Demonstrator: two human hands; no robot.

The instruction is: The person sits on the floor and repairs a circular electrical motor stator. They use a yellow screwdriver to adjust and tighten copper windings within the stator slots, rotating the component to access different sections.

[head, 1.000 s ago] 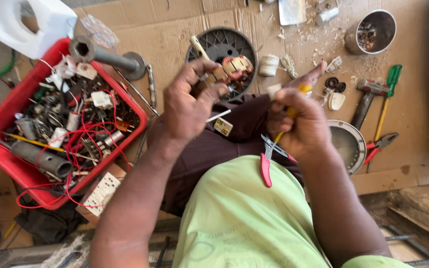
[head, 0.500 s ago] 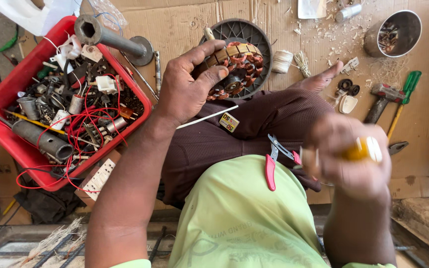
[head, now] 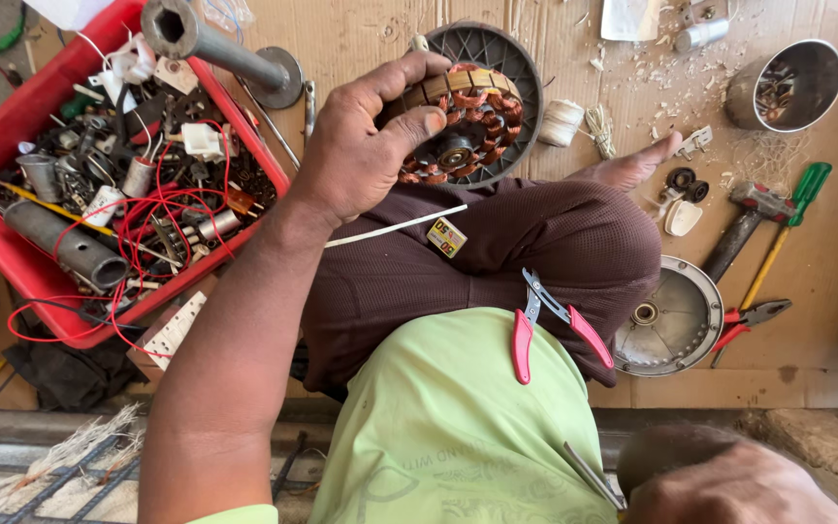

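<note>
Stator [head: 467, 116] gripped in left hand [head: 361, 146].

Flattened brown cardboard [head: 380, 39] as floor cover, metal floor grate [head: 12, 466] at lower left, bright daylight

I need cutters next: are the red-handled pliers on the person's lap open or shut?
Open. The red-handled pliers lie on the brown trousers with handles spread apart and the jaws parted.
</note>
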